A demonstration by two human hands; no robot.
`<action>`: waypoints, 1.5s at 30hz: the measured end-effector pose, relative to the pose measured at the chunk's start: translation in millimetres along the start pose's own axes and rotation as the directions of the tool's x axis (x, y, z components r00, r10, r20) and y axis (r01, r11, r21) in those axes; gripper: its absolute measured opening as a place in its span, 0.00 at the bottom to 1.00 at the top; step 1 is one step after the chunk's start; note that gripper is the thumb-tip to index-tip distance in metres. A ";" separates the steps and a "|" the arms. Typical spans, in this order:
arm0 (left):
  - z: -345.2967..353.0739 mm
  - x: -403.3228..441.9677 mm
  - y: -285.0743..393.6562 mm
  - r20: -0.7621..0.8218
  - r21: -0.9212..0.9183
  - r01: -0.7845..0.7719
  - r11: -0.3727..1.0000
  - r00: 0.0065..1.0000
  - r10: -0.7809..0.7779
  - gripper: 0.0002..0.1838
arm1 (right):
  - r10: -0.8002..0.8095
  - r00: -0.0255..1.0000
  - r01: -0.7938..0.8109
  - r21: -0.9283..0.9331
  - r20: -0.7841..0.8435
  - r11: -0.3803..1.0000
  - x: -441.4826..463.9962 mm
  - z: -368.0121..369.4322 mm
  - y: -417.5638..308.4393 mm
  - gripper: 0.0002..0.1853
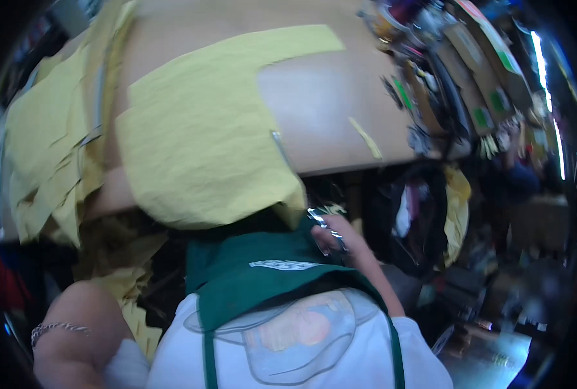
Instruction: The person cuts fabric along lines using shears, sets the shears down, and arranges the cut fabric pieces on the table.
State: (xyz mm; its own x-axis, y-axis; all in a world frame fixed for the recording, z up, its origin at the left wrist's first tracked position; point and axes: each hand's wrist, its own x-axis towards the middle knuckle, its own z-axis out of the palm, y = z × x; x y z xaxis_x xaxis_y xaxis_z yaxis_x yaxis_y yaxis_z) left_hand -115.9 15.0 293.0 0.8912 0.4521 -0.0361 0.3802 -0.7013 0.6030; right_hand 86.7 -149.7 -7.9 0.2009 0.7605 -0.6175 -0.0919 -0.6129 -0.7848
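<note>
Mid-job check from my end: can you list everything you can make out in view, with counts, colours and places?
tabletop: 1, tan, upper middle
large cut sheet: 1, yellow, on the tabletop, overhanging its near edge
layered sheets: several, yellow, far left
thin strip: 1, yellow, right of the large cut sheet
cardboard boxes: several, brown, upper right
scissors: 1 pair, silver, in the right hand
apron: 1, green, worn
shirt: 1, white, printed, under the apron
bracelet: 1, silvery, lower left
other clutter: too blurred to count, mostly right
right hand: 1, bare, near the sheet's near right corner
left hand: 1, bare, lower left, fingers hidden
</note>
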 end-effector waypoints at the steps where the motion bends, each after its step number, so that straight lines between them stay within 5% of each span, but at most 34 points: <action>1: 4.4 -1.1 -20.8 -0.103 -0.032 -0.186 0.982 0.978 0.182 0.05 | 0.051 0.999 -0.051 -0.004 -0.015 0.999 -1.5 0.9 -2.7 0.19; 3: 17.9 -6.6 -59.0 -0.358 -0.077 -0.451 0.889 0.845 0.397 0.08 | 0.065 0.998 -0.065 -0.002 -0.011 0.998 -1.4 0.6 -3.9 0.18; 6: 49.2 0.9 -108.4 -0.580 -0.159 -0.552 0.818 0.723 0.375 0.12 | 0.081 0.996 -0.080 0.026 -0.027 0.996 -1.1 1.6 -2.7 0.18; 8: 92.8 25.7 -139.2 -0.457 -0.206 -0.458 0.865 0.826 0.329 0.14 | 0.087 0.996 -0.086 0.017 -0.014 0.996 -0.4 1.2 -3.8 0.21; 9: 116.7 42.7 -158.1 -0.236 -0.157 -0.392 0.906 0.906 0.351 0.15 | 0.076 0.997 -0.075 0.018 -0.022 0.997 -0.5 1.7 -4.5 0.22; 11: 180.3 61.2 -192.2 -0.171 -0.039 -0.440 0.897 0.887 0.428 0.15 | 0.046 0.999 -0.046 0.013 -0.022 0.999 -1.4 1.3 -2.2 0.25; 13: 210.6 65.2 -195.1 0.075 0.261 -0.322 0.910 0.947 0.313 0.29 | 0.023 1.000 -0.022 0.029 -0.020 0.999 -1.6 1.7 -5.0 0.27; 19: 235.9 83.1 -172.1 0.195 0.346 -0.161 0.924 0.976 0.097 0.46 | 0.053 0.998 -0.051 0.042 -0.038 0.998 0.1 1.9 -7.5 0.30; 25: 259.8 82.0 -174.3 0.110 0.539 -0.158 0.827 0.987 0.116 0.36 | 0.047 0.998 -0.046 0.010 -0.030 0.999 -1.3 0.5 -13.2 0.31; 45: 245.6 63.1 -153.9 0.145 0.278 -0.172 0.945 0.980 0.136 0.32 | -0.017 0.988 0.004 0.083 0.155 0.997 18.9 -6.1 -10.6 0.38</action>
State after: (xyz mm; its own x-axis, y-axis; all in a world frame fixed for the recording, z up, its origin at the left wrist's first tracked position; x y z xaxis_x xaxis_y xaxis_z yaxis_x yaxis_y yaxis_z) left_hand -57.4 16.1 2.3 0.9609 0.2682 -0.0688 0.2748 -0.8937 0.3547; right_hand 97.4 -130.1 -10.9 0.0493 0.7947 -0.6049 -0.1717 -0.5899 -0.7890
